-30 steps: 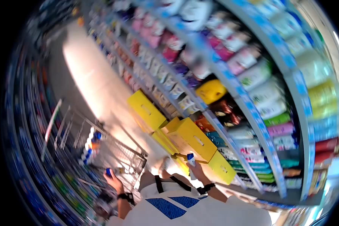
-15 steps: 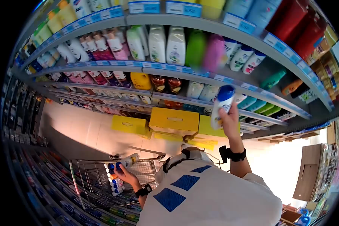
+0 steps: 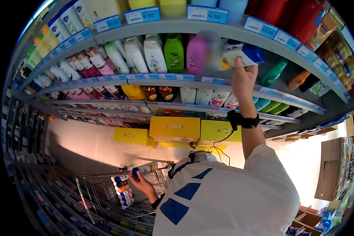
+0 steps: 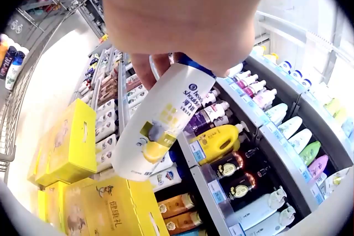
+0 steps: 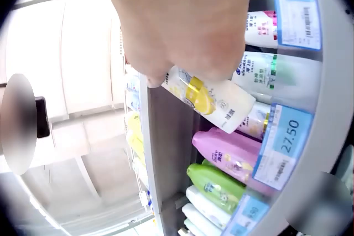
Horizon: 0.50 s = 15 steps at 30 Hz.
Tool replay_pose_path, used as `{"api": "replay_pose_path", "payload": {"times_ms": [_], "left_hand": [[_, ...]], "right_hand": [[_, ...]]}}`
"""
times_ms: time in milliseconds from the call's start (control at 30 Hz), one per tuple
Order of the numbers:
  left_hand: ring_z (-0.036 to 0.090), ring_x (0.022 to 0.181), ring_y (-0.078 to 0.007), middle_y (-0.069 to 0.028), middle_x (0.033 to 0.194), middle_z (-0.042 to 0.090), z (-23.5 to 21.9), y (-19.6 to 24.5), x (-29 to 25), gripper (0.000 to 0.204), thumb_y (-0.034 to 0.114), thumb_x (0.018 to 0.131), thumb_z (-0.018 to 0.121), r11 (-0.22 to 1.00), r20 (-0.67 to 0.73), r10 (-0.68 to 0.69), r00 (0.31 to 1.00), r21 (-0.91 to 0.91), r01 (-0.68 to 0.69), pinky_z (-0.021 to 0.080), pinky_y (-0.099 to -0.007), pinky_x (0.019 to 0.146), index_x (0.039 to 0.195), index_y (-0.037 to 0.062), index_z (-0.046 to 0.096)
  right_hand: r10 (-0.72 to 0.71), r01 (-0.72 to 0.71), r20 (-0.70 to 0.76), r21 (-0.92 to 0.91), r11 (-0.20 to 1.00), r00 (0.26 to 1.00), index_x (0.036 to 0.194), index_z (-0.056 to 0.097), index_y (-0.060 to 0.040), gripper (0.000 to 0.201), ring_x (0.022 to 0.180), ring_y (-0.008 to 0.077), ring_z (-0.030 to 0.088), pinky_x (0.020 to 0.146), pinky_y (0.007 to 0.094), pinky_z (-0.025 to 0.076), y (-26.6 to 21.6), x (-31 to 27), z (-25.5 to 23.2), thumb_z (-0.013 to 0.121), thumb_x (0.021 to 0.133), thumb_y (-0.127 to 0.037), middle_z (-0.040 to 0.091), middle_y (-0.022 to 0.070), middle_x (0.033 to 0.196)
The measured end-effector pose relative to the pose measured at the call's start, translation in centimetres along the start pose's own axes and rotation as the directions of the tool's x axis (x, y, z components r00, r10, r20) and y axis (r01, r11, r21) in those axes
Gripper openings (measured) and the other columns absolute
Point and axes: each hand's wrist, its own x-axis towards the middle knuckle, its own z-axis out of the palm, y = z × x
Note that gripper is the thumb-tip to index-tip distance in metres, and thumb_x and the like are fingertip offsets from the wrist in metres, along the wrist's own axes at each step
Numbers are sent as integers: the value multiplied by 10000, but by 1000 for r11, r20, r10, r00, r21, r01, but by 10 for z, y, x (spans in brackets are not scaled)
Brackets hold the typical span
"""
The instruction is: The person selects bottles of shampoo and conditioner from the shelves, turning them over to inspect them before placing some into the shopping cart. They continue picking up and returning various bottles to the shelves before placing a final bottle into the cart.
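My right hand [image 3: 244, 80] is raised to the middle shelf and grips a white shampoo bottle [image 3: 240, 58] with a blue cap. That bottle lies tilted nearly sideways, its base pointing into the row. In the right wrist view its yellow-printed label [image 5: 200, 95] shows beside a pink bottle [image 5: 227, 150] and a green bottle [image 5: 215, 185]. Down over the cart, my left hand [image 3: 144, 187] holds a second white shampoo bottle [image 3: 148, 168] by its blue cap end. The left wrist view shows this bottle [image 4: 157, 122] with a lemon picture on its label.
A wire shopping cart [image 3: 96, 200] holds several bottles [image 3: 124, 192] in a row. Yellow boxes [image 3: 175, 128] stand on the floor against the shelf foot. Price tags [image 3: 212, 80] line the shelf edges. A green bottle [image 3: 274, 72] leans at the right of the middle shelf.
My right hand has risen from low by the yellow boxes up to the middle shelf, tipping its bottle from near upright to sideways. My left hand stays low by the cart with its bottle.
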Motion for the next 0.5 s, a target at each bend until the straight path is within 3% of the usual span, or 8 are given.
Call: {"api": "replay_pose_path", "payload": {"times_ms": [100,167,233,300,500], "left_hand": [[532,1070,-176,-99,1196,592,1,-4,-10,319,187,1060,613,1000,12,27,1000,6,-27,435,-322,976,1292,-4,506],[528,1066,-170,-96,1190,590,5,-1,-17,296,175,1064,603,999,4,30,1000,19,-30,434,-320,971,1277,-6,507],[529,1061,-164,-93,1185,591,5,0,-23,278,163,1067,598,999,5,27,1000,42,-28,437,-315,962,1270,-6,511],[536,1046,-163,-88,1175,596,4,0,-28,272,155,1066,599,999,-16,20,1000,38,-19,442,-309,951,1271,-3,516],[565,1024,-167,-87,1148,621,15,2,-40,302,157,1051,629,997,-9,-18,1000,72,18,469,-311,927,1288,-5,537]], "right_hand": [[6,-7,-13,-62,998,1000,1219,609,-45,346,1101,152,652,988,325,491,10,9,-5,787,929,-106,700,55,1180],[142,-122,83,-206,971,986,1222,614,-41,357,1090,150,656,979,326,500,13,15,-4,795,921,-106,705,61,1174],[202,-180,89,-211,961,975,1238,620,-25,392,1076,149,661,964,325,512,13,20,-1,810,904,-104,709,68,1168],[250,-176,163,-370,912,954,1252,625,-9,416,1063,147,661,948,320,520,16,24,0,817,896,-103,713,77,1157],[227,-117,231,-409,905,946,1253,635,-3,447,989,135,658,901,302,530,24,26,2,840,880,-139,727,71,1095]]}}
